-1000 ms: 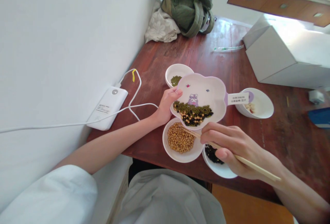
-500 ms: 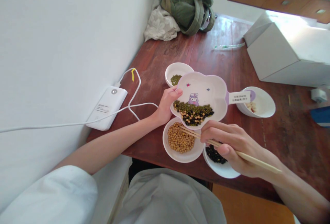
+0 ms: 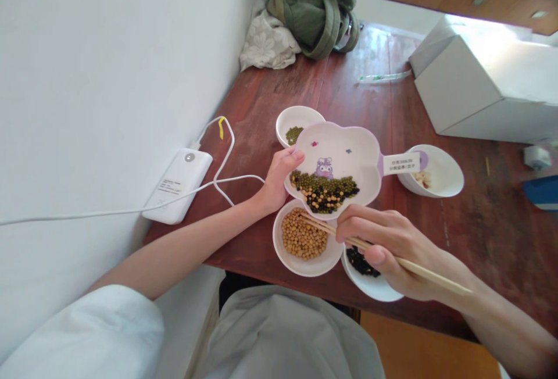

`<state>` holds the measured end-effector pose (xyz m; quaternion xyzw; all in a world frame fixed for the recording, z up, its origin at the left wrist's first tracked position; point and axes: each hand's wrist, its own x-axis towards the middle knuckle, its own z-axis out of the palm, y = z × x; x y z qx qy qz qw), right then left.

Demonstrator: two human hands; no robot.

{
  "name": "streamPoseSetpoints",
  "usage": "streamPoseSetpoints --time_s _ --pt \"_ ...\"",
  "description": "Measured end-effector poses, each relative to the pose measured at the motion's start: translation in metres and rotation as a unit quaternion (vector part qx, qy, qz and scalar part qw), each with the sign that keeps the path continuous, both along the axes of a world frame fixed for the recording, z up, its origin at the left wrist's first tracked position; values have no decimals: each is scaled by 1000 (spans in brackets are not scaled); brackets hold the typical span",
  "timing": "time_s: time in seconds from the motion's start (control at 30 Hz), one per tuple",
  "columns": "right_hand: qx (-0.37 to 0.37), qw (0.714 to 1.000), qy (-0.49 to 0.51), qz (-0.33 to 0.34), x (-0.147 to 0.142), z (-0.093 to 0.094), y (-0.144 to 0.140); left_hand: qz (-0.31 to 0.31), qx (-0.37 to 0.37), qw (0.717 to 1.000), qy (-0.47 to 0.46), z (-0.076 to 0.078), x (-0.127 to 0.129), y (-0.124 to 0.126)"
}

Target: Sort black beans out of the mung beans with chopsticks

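My left hand grips the left rim of a white, flower-shaped bowl with a purple edge and a labelled handle. The bowl is tilted toward me, and mixed green, yellow and black beans lie along its lower side. Chopsticks are in my right hand, their tips over the soybeans in a white round bowl. Just right of that, partly under my right hand, is a white bowl of black beans.
Behind the tilted bowl stands a bowl with mung beans. A bowl with pale bits is under the handle's end. On the left lie a power bank and its cable. A green bag and a white box stand farther back.
The whole view has shifted slightly. Both hands, the tilted bowl and the chopsticks keep nearly the same positions relative to each other.
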<state>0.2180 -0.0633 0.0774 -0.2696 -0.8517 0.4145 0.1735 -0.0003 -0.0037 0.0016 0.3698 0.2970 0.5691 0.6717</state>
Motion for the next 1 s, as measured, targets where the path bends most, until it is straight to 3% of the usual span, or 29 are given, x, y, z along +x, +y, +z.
streamPoseSetpoints --time_s 0.57,1.0 --pt "59 998 29 -12 -1 -5 0 -3 0 1000 7 1 0 0" --pt "61 997 50 -8 1 -1 0 2 -6 1000 3 0 1 1"
